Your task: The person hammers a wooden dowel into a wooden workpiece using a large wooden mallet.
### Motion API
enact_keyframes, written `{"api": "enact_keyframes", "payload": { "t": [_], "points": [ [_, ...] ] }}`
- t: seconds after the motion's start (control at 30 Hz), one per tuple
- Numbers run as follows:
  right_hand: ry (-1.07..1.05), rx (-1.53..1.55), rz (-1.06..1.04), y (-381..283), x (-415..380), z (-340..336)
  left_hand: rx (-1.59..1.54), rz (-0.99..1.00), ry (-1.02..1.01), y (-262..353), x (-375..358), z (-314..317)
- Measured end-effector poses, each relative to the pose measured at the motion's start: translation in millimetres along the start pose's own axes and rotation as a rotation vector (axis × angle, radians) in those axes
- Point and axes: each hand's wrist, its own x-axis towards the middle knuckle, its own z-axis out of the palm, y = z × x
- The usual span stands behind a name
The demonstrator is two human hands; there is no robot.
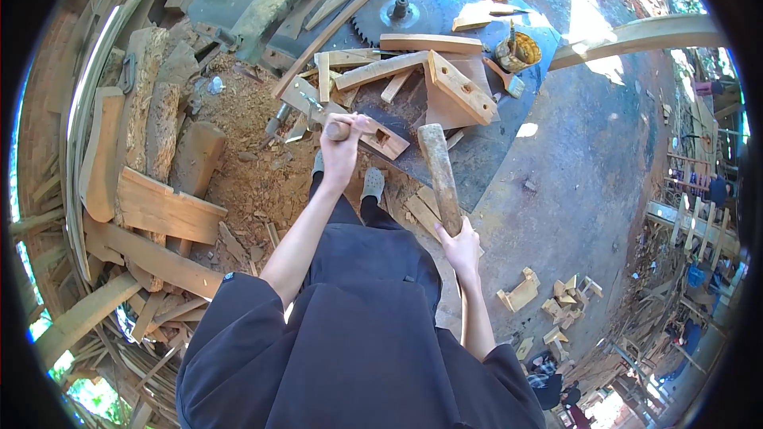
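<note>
My left hand [342, 155] is wrapped round the round wooden handle of a chisel [338, 130]; its blade is mostly hidden. Just under this hand lies a wooden block [395, 145] with a rectangular mortise cut in it. In my right hand [461, 250] is a long wooden mallet [439, 171], gripped at its lower end with the thick end pointing away from me. The mallet is apart from the chisel. Beyond it, a wider wooden piece with round holes [461, 89] leans on other offcuts.
A metal sheet [497, 147] carries a circular saw blade [397, 12], a tin can [518, 52], a brush [506, 79] and several wood strips. Curved timbers [171, 210] are piled on the left. Small cut blocks [520, 290] lie on the floor at right.
</note>
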Motion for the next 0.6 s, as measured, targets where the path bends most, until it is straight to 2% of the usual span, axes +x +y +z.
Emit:
{"api": "enact_keyframes", "payload": {
  "t": [0.07, 0.27, 0.37, 0.5, 0.6],
  "points": [
    [-0.048, -0.113, 0.028, 3, 7, 4, -0.074, -0.019, 0.016, 12, 0, -3],
    [-0.134, -0.15, 0.1, 21, 25, 20, -0.038, -0.132, 0.054, 5, -8, -16],
    [-0.107, -0.214, 0.042, 41, 35, 30, -0.135, -0.123, 0.084, 8, -13, -16],
    [-0.146, -0.19, 0.094, 23, 36, 22, -0.118, -0.114, 0.108, 10, -13, -11],
    [-0.096, -0.235, 0.017, 40, 42, 30, -0.137, -0.105, 0.101, 2, -6, -4]
  ]
}}
